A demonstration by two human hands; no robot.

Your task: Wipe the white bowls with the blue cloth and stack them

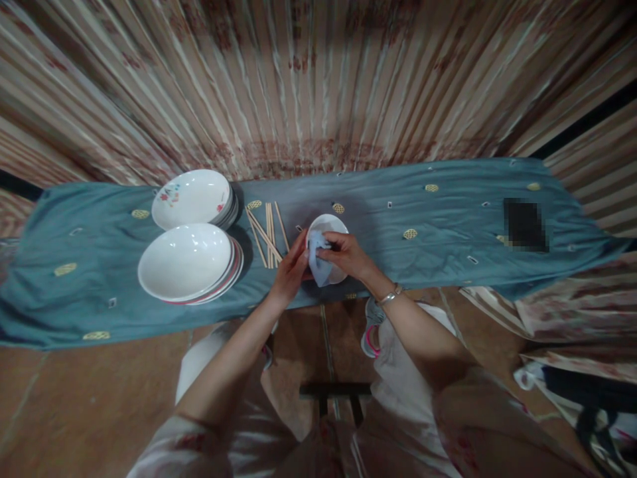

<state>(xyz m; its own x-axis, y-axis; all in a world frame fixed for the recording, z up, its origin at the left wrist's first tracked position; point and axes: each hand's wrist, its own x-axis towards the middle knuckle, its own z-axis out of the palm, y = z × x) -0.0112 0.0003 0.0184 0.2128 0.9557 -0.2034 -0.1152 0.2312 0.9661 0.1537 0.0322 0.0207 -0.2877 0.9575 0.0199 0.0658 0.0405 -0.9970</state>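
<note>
A small white bowl (334,223) is held over the front half of the table, its opening tipped toward me. My left hand (291,265) grips the bowl by its left rim, fingers closed round it. Pinched in my right hand (351,255) is a light blue cloth (321,255), which lies against the inside of the bowl and drapes over its near edge. Several wooden chopsticks (269,232) lie loosely, some crossed, just left of the bowl.
Two stacks stand on the left: large white bowls (184,259) in front, flower-patterned white plates (192,196) behind. A green patterned cloth (448,226) covers the table. A pixelated dark object (525,226) lies at the right. Pleated curtains (318,86) hang behind.
</note>
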